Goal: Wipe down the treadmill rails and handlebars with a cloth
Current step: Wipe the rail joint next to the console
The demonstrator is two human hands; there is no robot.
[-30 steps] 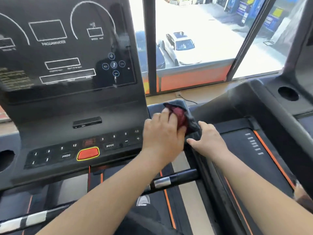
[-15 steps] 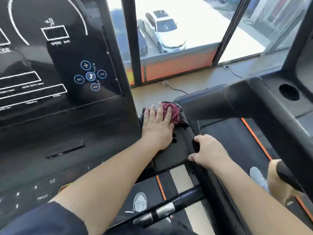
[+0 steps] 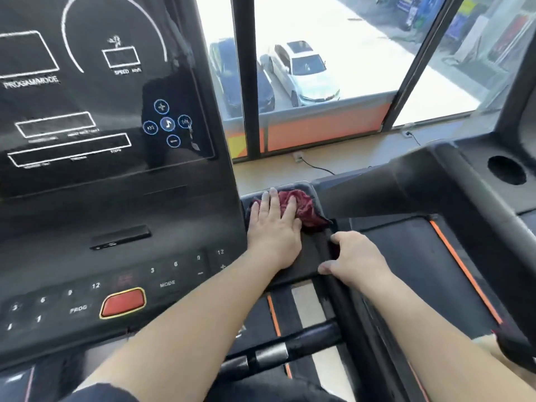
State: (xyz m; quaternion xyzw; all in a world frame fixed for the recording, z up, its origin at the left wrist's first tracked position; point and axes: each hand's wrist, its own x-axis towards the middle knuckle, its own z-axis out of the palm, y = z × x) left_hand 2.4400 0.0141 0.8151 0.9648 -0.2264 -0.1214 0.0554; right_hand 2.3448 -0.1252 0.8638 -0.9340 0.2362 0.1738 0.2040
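Two bare hands work near the middle of the view, on the black side panel (image 3: 310,256) that juts from the right edge of the treadmill console (image 3: 101,198). The left hand (image 3: 274,227) lies flat, fingers straight and slightly spread, pressing down on a dark red cloth (image 3: 301,208). The crumpled cloth sticks out past the fingertips toward 1 o'clock, at the panel's far corner. The right hand (image 3: 356,256) sits just beside the left, at 4 o'clock from it. Its fingers curl over the panel's right edge above the rail (image 3: 348,314), thumb on top, gripping that edge. The console fills the 9 to 11 o'clock side, with its red button (image 3: 123,302) at 8 o'clock. A handlebar (image 3: 269,355) with silver grip plates crosses under the forearms at 6 o'clock. At 3 o'clock stands a neighbouring treadmill (image 3: 420,256) with an orange stripe along its belt, and a round cup holder (image 3: 506,169) lies at 2 o'clock. Through the window at 12 o'clock, a white car (image 3: 304,71) is parked beside a dark one
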